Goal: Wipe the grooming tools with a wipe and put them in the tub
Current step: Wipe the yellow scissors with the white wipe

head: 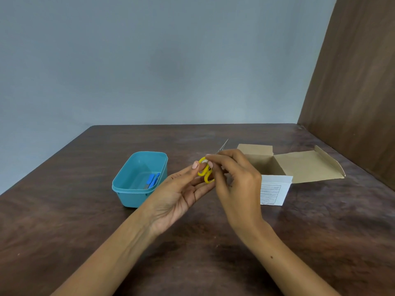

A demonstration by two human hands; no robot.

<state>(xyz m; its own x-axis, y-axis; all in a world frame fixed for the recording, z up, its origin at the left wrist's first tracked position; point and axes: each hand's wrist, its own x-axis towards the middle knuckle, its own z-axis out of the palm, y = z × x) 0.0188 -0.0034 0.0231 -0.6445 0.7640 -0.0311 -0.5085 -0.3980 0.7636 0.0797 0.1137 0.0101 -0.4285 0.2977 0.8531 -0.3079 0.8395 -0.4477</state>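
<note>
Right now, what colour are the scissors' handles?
Yellow; the scissors show best in the head view.

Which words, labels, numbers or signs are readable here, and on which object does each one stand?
No text can be read.
White front of the cardboard box: a ruled printed table with one dark line of print below it, too small and blurred to read.
Teal tub, yellow scissors: no visible text.

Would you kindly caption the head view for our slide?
Both hands hold yellow-handled scissors beside a teal tub.
</note>
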